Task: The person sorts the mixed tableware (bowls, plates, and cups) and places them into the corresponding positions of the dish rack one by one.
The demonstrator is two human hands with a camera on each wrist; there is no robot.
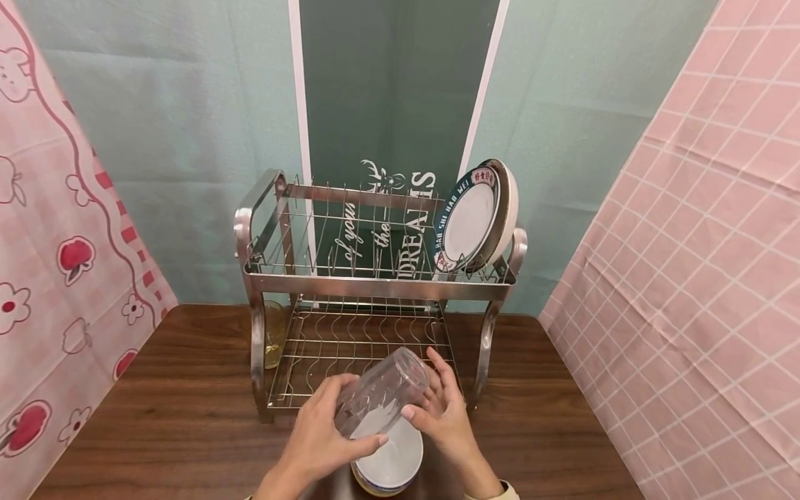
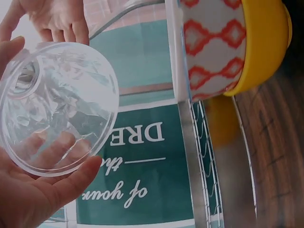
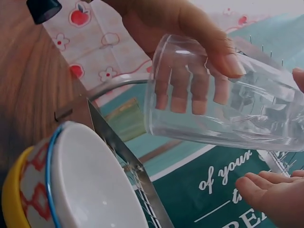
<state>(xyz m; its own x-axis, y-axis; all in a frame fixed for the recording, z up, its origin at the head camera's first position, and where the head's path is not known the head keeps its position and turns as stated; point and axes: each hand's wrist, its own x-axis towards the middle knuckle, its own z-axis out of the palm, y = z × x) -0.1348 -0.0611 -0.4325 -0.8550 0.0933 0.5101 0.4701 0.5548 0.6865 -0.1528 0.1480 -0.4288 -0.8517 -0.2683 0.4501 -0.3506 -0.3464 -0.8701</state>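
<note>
One clear cup (image 1: 382, 390), lower centre of head view, tilted, partly covering a bowl (image 1: 400, 460); left hand (image 1: 321, 430) clamped round it, right hand (image 1: 445, 414) spread beside its upper end, contact unclear.

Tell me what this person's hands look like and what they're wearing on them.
The left hand and the right hand are bare, with no gloves or rings visible. The left thumbnail looks unpainted. At the bottom of the head view, the right sleeve shows a pale cream edge.
</note>
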